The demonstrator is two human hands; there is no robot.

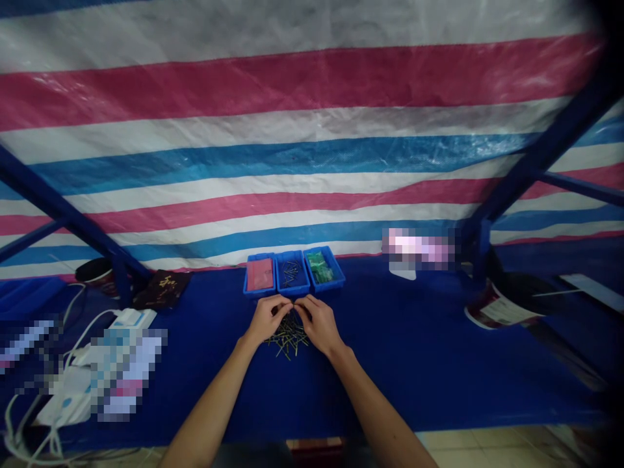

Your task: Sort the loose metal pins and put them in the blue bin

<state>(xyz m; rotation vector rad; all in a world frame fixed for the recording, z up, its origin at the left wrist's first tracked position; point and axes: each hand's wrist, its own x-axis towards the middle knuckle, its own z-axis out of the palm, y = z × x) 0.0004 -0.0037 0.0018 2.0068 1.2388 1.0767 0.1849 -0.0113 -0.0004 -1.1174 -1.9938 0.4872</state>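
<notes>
My left hand (pixel 266 317) and my right hand (pixel 319 323) meet over a small pile of thin dark and brass-coloured pins (pixel 288 337) on the blue table. Both hands are pinched, fingertips nearly touching each other above the pile. What lies between the fingertips is too small to make out. Just beyond the hands stand three small blue trays: the left tray (pixel 259 275) has pink contents, the middle tray (pixel 291 273) holds dark pins, the right tray (pixel 324 267) holds green pieces.
A striped pink, white and blue tarp hangs behind the table. White power strips and cables (pixel 92 364) lie at the left, with a dark packet (pixel 163 289) behind them. A tape roll (pixel 502 305) sits at the right. Blue frame bars (pixel 531 162) slant on both sides.
</notes>
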